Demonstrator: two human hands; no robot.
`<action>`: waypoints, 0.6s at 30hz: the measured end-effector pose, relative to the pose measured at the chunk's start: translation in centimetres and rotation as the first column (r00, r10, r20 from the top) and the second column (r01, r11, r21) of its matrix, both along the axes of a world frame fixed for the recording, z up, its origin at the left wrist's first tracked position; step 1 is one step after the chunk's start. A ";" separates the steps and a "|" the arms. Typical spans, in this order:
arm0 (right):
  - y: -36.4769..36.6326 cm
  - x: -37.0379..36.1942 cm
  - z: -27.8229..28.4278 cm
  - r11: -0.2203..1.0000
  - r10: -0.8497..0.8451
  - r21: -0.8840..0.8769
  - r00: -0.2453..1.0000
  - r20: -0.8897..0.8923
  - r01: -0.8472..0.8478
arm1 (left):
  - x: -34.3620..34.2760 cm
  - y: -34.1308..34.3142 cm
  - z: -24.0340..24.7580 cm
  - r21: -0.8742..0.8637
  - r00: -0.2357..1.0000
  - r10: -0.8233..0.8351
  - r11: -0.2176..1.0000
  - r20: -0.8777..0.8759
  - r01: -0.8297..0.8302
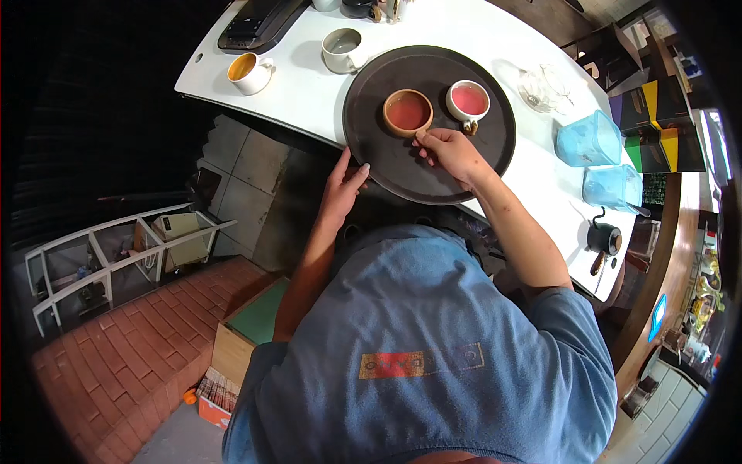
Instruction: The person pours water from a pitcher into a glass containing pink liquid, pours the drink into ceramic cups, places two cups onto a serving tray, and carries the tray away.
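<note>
On a round dark tray [429, 69] stand two cups of reddish drink. My right hand [452, 155] pinches the handle of the brown cup [406, 133], which sits upright on the tray, left of its middle. Just right of it, a white cup [478, 117] holds pinker liquid, its brown-marked handle pointing toward me. At the tray's near left rim is my left hand [340, 193], thumb and forefinger apart against the edge. Whether its other fingers reach beneath the tray is hidden.
Left of the tray stand a grey cup [334, 63] and a white mug [251, 83] with an orange inside. A black scale-like device [259, 23] lies behind them. To the right are clear glassware [543, 89], blue plastic containers [591, 141] and a small black pot [603, 238].
</note>
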State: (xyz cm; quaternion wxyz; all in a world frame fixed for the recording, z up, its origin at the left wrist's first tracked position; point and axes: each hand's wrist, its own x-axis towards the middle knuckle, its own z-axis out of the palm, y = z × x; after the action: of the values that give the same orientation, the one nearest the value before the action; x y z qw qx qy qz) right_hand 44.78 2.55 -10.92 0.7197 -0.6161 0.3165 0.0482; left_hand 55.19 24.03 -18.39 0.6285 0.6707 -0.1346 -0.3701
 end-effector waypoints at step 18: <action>-1.2 -3.6 -0.7 0.544 -0.136 -0.702 0.874 0.467 0.460 | -1.0 -0.1 0.1 0.008 0.996 0.094 0.996 -0.007 -0.094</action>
State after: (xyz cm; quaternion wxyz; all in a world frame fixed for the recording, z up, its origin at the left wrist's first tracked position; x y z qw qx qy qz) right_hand 41.21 1.36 -11.65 0.4102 -0.8039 0.2692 -0.3361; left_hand 54.16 23.98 -18.24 0.6431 0.6773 -0.0991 -0.3432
